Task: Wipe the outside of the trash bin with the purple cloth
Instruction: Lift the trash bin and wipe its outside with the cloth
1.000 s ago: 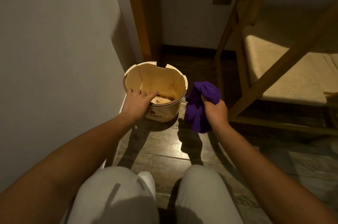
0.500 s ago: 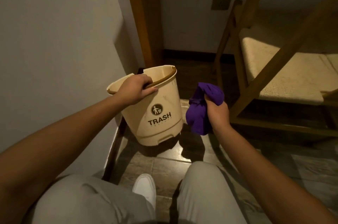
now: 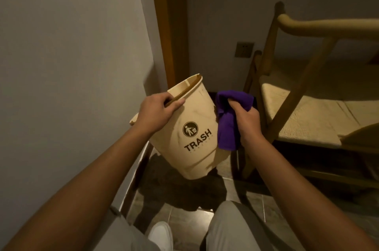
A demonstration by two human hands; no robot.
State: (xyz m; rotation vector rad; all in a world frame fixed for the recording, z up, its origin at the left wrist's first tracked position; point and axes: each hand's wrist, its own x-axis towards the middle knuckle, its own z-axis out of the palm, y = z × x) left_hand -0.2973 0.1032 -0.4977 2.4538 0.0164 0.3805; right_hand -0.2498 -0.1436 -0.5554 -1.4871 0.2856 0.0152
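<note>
My left hand [image 3: 155, 113] grips the tilted bin [image 3: 196, 127] by its rim, hiding part of it; its mouth points up-left. My right hand [image 3: 245, 121] clutches the cloth [image 3: 227, 127] against its side.

Matt plastic trash bin [image 3: 192, 127], soft purple cloth [image 3: 227, 127]

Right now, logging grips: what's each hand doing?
Left hand: closed on the bin rim.
Right hand: closed, holding the cloth.
</note>
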